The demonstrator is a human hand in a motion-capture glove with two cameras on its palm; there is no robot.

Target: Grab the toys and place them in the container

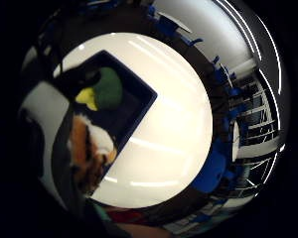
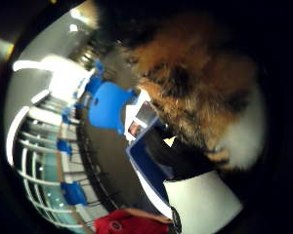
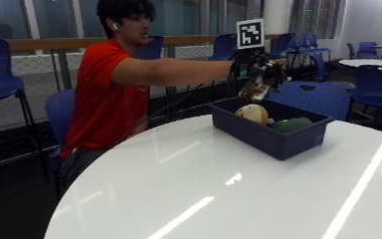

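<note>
A person in a red shirt reaches the gloved right hand (image 3: 252,63) out over the dark blue container (image 3: 270,134) on the round white table (image 3: 197,189). The hand holds an orange, black and white plush toy (image 3: 257,84) that hangs above the container's far end. That furry toy (image 2: 195,83) fills much of the thumb side palm view and also shows beside the palm (image 1: 89,148). Inside the container lie a tan plush toy (image 3: 252,113) and a green one (image 3: 290,124). The green toy with its yellow part (image 1: 107,89) shows below the palm.
Blue chairs (image 3: 310,97) stand behind the table, right next to the container's far side. A railing (image 3: 58,45) and windows run along the back. Another white table (image 3: 373,62) stands at the far right.
</note>
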